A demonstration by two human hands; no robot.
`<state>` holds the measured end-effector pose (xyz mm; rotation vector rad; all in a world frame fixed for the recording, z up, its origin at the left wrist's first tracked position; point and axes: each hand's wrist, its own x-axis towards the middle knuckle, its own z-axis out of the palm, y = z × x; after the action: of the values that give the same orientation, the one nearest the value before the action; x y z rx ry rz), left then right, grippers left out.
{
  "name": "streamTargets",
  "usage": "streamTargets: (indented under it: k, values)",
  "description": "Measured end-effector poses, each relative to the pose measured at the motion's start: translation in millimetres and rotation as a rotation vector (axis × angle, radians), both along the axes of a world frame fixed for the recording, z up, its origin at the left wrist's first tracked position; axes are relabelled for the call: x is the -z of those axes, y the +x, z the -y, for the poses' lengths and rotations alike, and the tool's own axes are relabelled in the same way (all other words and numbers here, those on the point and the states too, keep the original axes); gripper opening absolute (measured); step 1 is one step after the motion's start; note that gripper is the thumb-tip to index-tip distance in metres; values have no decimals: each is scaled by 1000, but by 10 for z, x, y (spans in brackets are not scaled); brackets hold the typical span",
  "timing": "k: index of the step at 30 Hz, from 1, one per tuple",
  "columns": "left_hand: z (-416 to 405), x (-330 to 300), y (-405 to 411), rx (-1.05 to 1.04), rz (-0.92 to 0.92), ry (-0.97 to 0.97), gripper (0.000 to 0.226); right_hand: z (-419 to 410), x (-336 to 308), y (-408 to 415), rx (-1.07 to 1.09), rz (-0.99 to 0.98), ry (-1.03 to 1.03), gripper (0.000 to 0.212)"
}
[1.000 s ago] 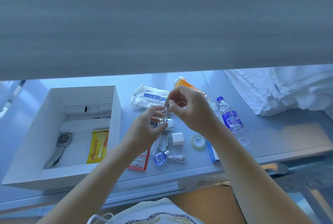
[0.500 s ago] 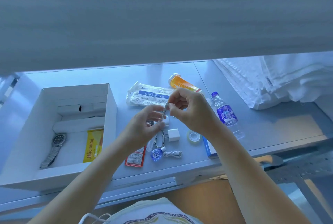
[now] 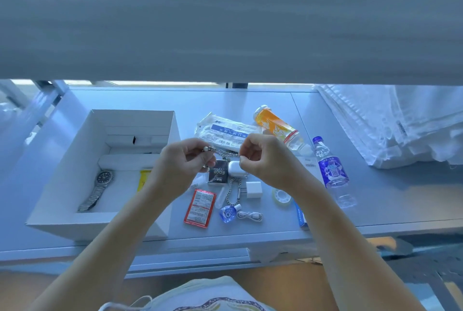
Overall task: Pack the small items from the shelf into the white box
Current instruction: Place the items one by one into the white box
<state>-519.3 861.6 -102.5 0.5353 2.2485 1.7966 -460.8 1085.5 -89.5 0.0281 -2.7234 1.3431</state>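
The left hand (image 3: 181, 163) and right hand (image 3: 263, 158) are each pinching one end of a metal chain (image 3: 225, 152), holding it stretched above the shelf (image 3: 250, 100). The white box (image 3: 75, 150) is sitting to the left, containing a watch (image 3: 100, 186).

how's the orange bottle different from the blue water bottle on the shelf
The orange bottle has an orange label and pale cap; the blue water bottle has a blue label and blue cap. The orange bottle lies farther back, beside the white packet; the blue one lies nearer the right. Both are clear plastic, lying on their sides, still unpacked.
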Motion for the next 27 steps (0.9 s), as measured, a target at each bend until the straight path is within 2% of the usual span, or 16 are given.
streamTargets:
  k: [3,6,7,9,13,15,18,20,23,27]
  values:
    - [78,-106,-2,14,-46,30,10,155,90,-70,-116,73,-18,18]
    - [136,-166,24,41,-36,74,17,321,125,-143,-224,115,-59,50]
    - [154,-182,32,45,-28,90,19,384,128,-164,-250,111,-50,54]
    - [186,-204,48,57,0,136,16,512,138,-208,-296,95,-55,50]
    - [332,-231,51,38,39,194,11,725,148,-306,-331,68,-93,13]
    - [486,-250,11,-2,14,180,10,782,119,-351,-347,106,-143,6]
    - [796,-257,-76,-100,-21,130,9,871,46,-415,-353,150,-193,4]
    - [1006,-228,-136,-119,-68,13,10,942,12,-470,-353,149,-195,4]
    - [1285,-182,-209,-126,-154,-171,4,1064,-31,-574,-368,147,-135,4]
    - [1539,-172,-347,-128,-187,-225,4,1266,-97,-745,-371,140,10,7]
